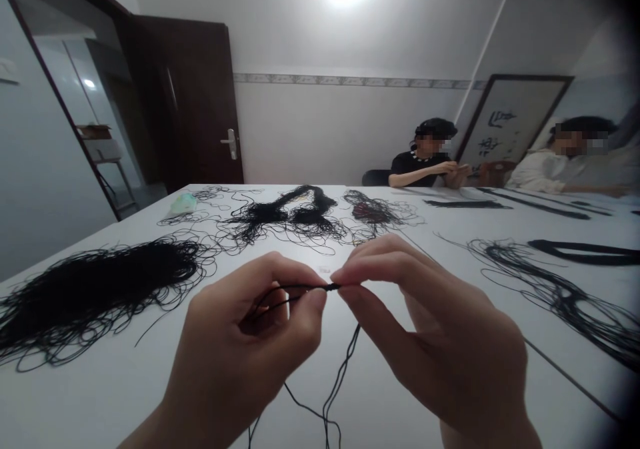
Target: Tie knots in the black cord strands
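Observation:
Between my two hands, above the white table (300, 402), a thin black cord (332, 287) is stretched, with a small knotted part at its middle. My left hand (245, 329) pinches it between thumb and forefinger, and a loop of cord runs back into the curled fingers. Close beside it, my right hand (425, 329) pinches the other side of the knotted part with thumb and fingertips. Loose cord ends (343, 369) hang below the hands towards the table. What lies inside the right palm is hidden.
A large black cord bundle (100, 289) lies at left. Further back are tangled black cords (270, 212), a dark red bundle (367, 210) and a pale green bag (183, 204). More cords (565, 296) lie at right. Two people (425, 159) sit at the far right side.

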Available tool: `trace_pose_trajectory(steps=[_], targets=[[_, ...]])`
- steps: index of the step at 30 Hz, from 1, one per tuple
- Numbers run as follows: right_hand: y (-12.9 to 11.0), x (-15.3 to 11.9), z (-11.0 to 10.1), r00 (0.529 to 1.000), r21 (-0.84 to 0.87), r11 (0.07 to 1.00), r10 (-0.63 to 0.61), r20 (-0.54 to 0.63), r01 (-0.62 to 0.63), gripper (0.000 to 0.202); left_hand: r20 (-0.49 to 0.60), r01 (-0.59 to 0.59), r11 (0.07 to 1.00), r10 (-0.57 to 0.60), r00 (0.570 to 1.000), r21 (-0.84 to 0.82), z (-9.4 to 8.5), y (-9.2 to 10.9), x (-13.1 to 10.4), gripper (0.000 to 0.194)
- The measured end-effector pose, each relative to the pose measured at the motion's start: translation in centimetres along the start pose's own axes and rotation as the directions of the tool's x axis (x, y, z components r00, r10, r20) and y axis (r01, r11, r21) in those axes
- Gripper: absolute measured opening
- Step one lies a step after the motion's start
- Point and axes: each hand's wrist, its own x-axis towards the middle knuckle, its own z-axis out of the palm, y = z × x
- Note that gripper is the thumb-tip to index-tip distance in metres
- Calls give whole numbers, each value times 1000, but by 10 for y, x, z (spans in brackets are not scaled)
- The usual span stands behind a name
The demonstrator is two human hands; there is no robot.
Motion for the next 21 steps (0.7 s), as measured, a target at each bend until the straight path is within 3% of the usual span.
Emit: trace_pose_trajectory(steps=[6,21], targets=[[-1,3,1,999,-10,999,-32,-41,32,10,52,123,990,-127,991,74,-6,7,1,11],[-3,1,1,999,-40,999,-33,15,33,8,89,115,993,-118,989,40,-9,9,0,13]])
